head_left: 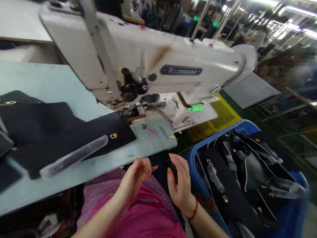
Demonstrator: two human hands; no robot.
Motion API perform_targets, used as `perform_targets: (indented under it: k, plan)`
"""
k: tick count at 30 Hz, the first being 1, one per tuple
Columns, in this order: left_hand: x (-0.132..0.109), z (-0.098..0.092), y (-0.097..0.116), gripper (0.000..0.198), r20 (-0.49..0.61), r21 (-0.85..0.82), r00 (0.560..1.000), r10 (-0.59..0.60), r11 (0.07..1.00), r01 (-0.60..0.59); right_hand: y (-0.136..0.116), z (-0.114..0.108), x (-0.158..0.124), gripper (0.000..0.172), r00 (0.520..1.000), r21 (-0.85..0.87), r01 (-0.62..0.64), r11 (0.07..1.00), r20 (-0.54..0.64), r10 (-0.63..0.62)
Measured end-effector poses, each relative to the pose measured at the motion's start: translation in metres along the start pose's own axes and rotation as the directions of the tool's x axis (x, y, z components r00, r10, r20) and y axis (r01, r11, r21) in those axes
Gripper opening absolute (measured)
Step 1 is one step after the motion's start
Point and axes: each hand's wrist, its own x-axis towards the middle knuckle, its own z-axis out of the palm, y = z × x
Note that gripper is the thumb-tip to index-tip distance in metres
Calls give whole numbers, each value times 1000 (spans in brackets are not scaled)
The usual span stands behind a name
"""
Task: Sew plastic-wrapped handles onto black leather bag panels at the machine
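My left hand (137,175) hovers over my lap below the table edge, fingers loosely curled and apart, nothing visible in it. My right hand (180,181) is beside it, fingers curled around a small dark thing I cannot make out. Both hands sit just in front of the pale green table (61,86). On the table lie black fabric bag panels (49,129) with gold fittings (114,135) and a clear-wrapped strap (74,156). A white sewing machine (153,62) stands behind them. Small pink thread snips (149,129) lie near the needle area.
A blue plastic crate (198,148) at my right holds several black bag pieces (247,172) with wrapped handles. A yellow mat (218,119) lies beyond it on the floor. Other workstations and people fill the blurred background at the upper right.
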Motion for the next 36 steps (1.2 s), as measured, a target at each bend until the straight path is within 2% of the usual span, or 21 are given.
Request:
perform_targets:
  k: [2,3,4,5,6,7,8,9,10,13,16,17,20,22,25,30,32,36]
  plan:
    - [6,9,-15,53,37,-8,999,-39,999,39,16,-2,-36,61,991,-108,113,988,87,-104]
    - [7,12,-20,54,58,-4,997,-48,999,49,27,0,-55,62,982,-142,86,986,181,-59]
    - [8,15,-25,55,80,11,996,-49,999,48,38,4,-74,64,964,-197,-31,980,254,82]
    - [8,17,-29,54,107,44,994,-38,998,33,48,8,-92,65,923,-252,-180,951,292,252]
    - [8,17,-33,53,140,94,990,-24,995,11,56,11,-107,65,862,-294,-311,904,313,399]
    - [9,16,-37,52,176,157,984,-13,987,-16,62,15,-120,65,813,-317,-405,858,305,496]
    - [9,13,-41,50,207,223,978,-5,974,-42,64,17,-128,66,786,-314,-463,829,288,548]
    - [11,10,-45,48,223,283,975,0,957,-65,62,18,-132,67,785,-295,-490,820,260,562]
    - [12,7,-49,47,224,334,975,5,939,-81,58,19,-132,69,805,-267,-495,827,219,552]
    - [19,-4,-63,46,161,433,987,2,898,-73,38,17,-111,75,897,-178,-407,896,109,429]
    - [28,-12,-77,19,86,570,996,18,819,-64,23,15,-90,75,960,-105,-262,960,73,270]
    - [31,-14,-81,12,71,618,997,25,783,-64,22,16,-87,74,964,-77,-250,965,68,255]
    - [43,-18,-96,43,31,696,999,-9,718,-15,28,20,-95,69,929,5,-368,930,30,368]
    - [53,-18,-107,49,-7,687,998,-57,725,46,36,22,-106,64,895,49,-446,894,-6,447]
    - [67,-16,-122,52,-51,626,994,-98,772,109,44,22,-120,61,875,87,-477,874,-44,482]
    - [80,-16,-132,71,-75,410,979,-189,889,203,46,20,-129,61,848,122,-517,847,-64,527]
    - [81,-21,-131,66,-84,300,970,-229,922,243,47,21,-129,61,835,139,-537,832,-54,547]
    - [78,-33,-125,39,-140,144,938,-318,931,337,49,27,-125,55,811,214,-567,796,-25,584]
